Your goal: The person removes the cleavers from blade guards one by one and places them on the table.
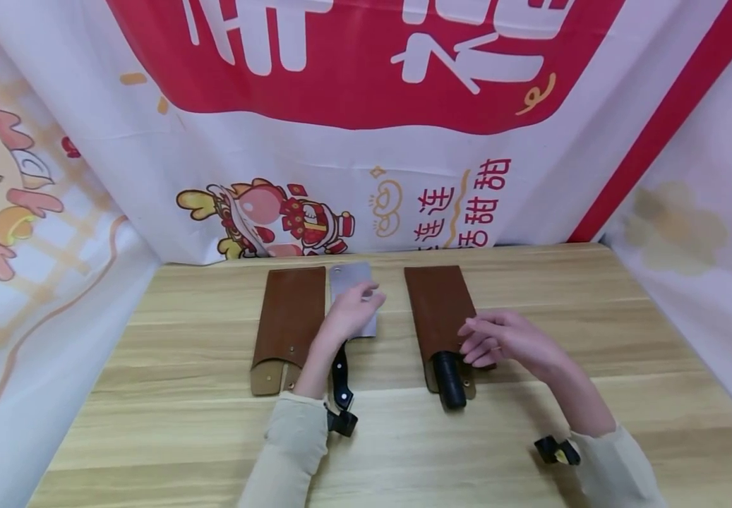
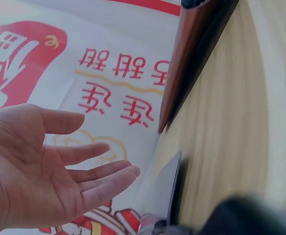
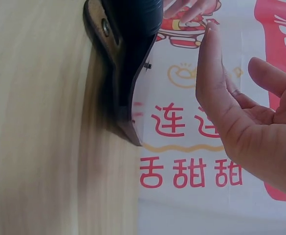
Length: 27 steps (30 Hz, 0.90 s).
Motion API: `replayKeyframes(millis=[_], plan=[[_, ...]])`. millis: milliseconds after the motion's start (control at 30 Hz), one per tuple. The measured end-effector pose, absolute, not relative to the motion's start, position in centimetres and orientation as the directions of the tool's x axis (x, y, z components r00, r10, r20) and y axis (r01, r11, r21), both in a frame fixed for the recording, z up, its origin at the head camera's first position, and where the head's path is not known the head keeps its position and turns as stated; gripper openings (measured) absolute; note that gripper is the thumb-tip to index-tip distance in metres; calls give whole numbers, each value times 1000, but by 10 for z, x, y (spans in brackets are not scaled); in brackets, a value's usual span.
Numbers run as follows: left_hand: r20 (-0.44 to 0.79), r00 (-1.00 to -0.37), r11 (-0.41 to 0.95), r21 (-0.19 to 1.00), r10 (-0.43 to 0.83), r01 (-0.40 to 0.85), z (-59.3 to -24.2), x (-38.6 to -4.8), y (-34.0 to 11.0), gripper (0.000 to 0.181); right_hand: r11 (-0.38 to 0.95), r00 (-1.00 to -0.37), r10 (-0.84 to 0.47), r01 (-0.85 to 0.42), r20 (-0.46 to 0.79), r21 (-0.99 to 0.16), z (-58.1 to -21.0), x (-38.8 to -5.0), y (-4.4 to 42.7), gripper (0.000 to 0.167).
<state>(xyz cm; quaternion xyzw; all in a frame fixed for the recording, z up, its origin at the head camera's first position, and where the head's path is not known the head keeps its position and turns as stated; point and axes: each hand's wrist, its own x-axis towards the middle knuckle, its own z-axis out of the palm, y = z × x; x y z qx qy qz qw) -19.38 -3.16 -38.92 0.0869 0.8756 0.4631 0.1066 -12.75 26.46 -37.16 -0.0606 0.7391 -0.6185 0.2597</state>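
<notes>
A cleaver with a silver blade [image 1: 366, 326] and black handle [image 1: 340, 377] lies beside an empty-looking brown leather sheath [image 1: 291, 310]. Over the blade hovers the left hand [image 1: 348, 314], palm and relaxed fingers showing in the left wrist view [image 2: 50, 171], holding nothing. A second brown sheath [image 1: 438, 303] lies to the right, a black handle [image 1: 450, 381] sticking out of its near end; whatever is inside is hidden. The right hand [image 1: 512, 342] is above that sheath's right side, fingers loosely bent and holding nothing; the right wrist view shows this hand [image 3: 250, 112] apart from the black handle [image 3: 138, 17].
The wooden table [image 1: 213, 451] carries both sheaths and the cleaver. White cloth with red and cartoon prints [image 1: 353, 148] hangs behind the table's back edge and at both sides. Black wrist devices [image 1: 342, 422] are worn at both sleeves.
</notes>
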Motion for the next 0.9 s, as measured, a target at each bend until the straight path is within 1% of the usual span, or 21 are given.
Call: replayKeyframes(millis=[267, 900], plan=[[-88, -953, 548, 831, 291, 91, -397, -195, -13, 49, 200, -854, -417, 248, -311, -948, -377, -126, 269, 49], [-185, -934, 535, 845, 305, 8, -406, -192, 21, 53, 207, -843, -403, 295, -356, -933, -390, -122, 274, 50]])
